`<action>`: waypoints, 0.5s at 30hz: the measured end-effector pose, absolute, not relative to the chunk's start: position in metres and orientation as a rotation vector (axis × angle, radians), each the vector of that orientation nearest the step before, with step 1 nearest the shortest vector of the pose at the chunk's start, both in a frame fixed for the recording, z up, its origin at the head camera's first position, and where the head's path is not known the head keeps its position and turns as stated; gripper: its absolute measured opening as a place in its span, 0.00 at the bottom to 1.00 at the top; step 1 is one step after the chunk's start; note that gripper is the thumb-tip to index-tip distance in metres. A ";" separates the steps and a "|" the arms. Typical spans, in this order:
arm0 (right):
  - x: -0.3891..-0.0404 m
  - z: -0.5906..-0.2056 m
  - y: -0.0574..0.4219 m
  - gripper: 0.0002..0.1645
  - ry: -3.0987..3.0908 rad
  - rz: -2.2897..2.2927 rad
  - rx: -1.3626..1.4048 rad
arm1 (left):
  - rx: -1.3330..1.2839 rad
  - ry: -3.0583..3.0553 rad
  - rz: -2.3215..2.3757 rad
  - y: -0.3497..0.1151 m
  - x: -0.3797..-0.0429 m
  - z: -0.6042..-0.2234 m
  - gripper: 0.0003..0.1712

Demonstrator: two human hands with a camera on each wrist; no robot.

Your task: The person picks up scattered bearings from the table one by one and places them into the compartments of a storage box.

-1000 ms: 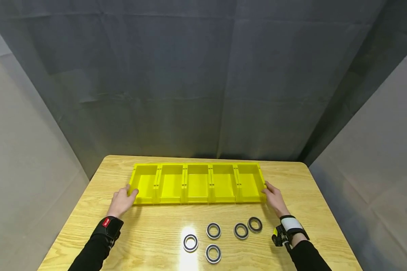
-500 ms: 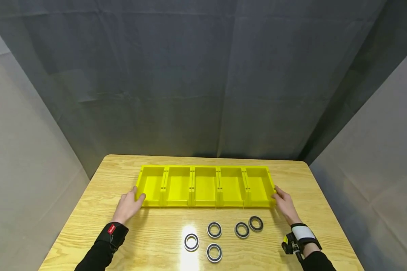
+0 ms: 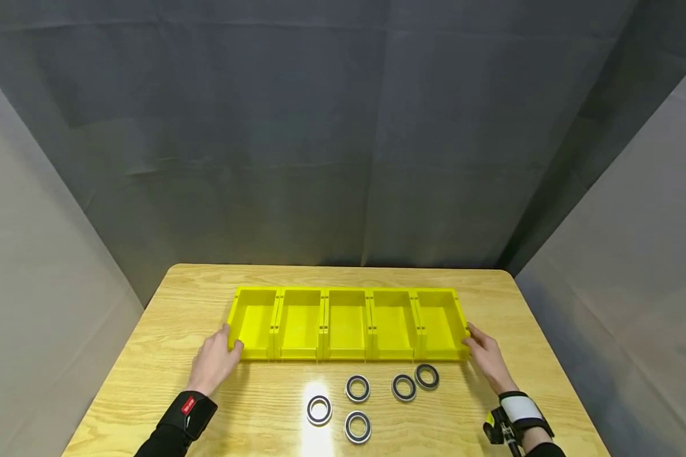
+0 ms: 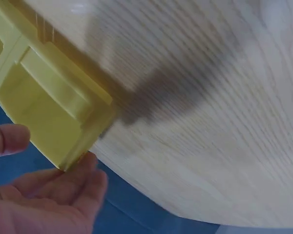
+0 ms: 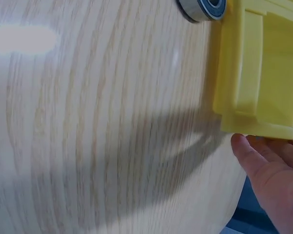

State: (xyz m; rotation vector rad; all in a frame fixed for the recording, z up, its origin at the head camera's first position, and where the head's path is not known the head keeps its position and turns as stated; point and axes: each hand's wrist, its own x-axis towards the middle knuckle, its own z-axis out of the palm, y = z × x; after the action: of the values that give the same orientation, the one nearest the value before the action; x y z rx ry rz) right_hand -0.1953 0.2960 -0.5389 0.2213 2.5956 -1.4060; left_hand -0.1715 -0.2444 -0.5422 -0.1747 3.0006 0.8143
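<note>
A long yellow storage tray (image 3: 347, 324) split into several compartments in a row lies across the wooden table, its compartments bare. My left hand (image 3: 213, 365) grips its left end, with the thumb over the end wall and the other fingers along the outside. At the opposite end my right hand (image 3: 488, 360) holds the tray; in the right wrist view its thumb (image 5: 244, 151) and fingertips meet the outer end wall. Just in front of the tray lie ball bearings, among them a bearing (image 3: 427, 376) right by the front edge and another bearing (image 3: 403, 388) beside it.
Nearer to me are a bearing (image 3: 357, 388), a bearing (image 3: 319, 410) and a bearing (image 3: 357, 427), all lying flat. The wooden table (image 3: 166, 355) has rounded far corners. A dark grey cloth (image 3: 343, 139) hangs behind it, with paler cloth at both sides.
Both hands have shifted the tray to the right and then toward me, so its front edge is now closer to the bearings. The bearings stay where they were on the table.
</note>
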 end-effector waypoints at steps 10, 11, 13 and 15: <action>-0.162 -0.545 0.276 0.34 2.978 -1.237 0.241 | -0.026 3.162 0.791 -0.195 -0.168 -0.555 0.46; -0.158 -0.546 0.270 0.33 3.023 -1.240 0.224 | -0.002 3.174 0.803 -0.189 -0.170 -0.555 0.46; -0.154 -0.548 0.258 0.30 3.081 -1.254 0.166 | 0.036 3.183 0.833 -0.179 -0.175 -0.552 0.45; -0.151 -0.548 0.247 0.28 3.121 -1.266 0.095 | 0.063 3.162 0.877 -0.170 -0.181 -0.547 0.45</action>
State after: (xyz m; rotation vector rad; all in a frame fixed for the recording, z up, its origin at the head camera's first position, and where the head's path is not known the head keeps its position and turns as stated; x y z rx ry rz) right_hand -0.1514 0.2472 -0.5477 0.0952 3.1207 -1.2659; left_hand -0.1806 -0.1696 -0.5473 0.0634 3.1622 0.8773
